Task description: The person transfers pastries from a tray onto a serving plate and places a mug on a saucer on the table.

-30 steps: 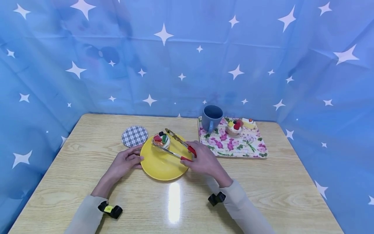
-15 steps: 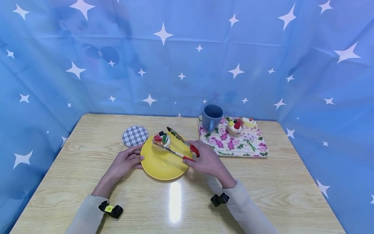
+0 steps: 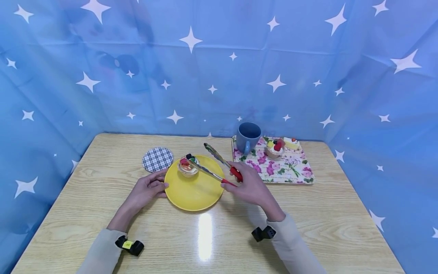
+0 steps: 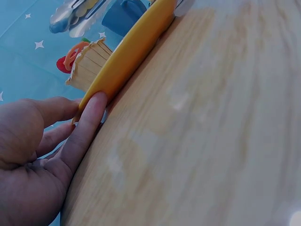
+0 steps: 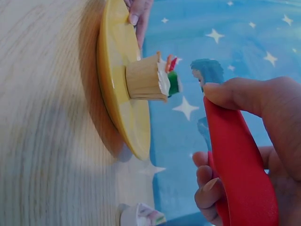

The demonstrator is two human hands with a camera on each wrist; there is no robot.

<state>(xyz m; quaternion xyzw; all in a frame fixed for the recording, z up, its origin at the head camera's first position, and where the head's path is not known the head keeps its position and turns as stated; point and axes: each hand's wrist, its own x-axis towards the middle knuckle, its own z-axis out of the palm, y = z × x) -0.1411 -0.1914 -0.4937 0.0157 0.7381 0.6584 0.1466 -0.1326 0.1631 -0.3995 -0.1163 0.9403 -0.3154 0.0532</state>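
My left hand (image 3: 147,190) pinches the left rim of a yellow plate (image 3: 195,196), thumb above and fingers beneath in the left wrist view. On the plate's upper left stands a cupcake (image 3: 187,170) topped with cream and fruit. Red-handled metal tongs (image 3: 213,175) are held in my right hand (image 3: 249,186), over the plate's right side. Their arms are spread, and in the right wrist view the tips stand apart from the cupcake (image 5: 146,80) with nothing between them.
A floral tray (image 3: 273,177) lies at the back right, bearing a blue mug (image 3: 248,137), another fruit cupcake (image 3: 275,149) and a cake slice (image 3: 291,144). A checked round coaster (image 3: 157,160) lies left of the plate. A starry curtain (image 3: 219,68) hangs behind.
My right hand has moved right and lifted the tongs off the cupcake, which stays on the plate. My left hand has not moved from the rim.
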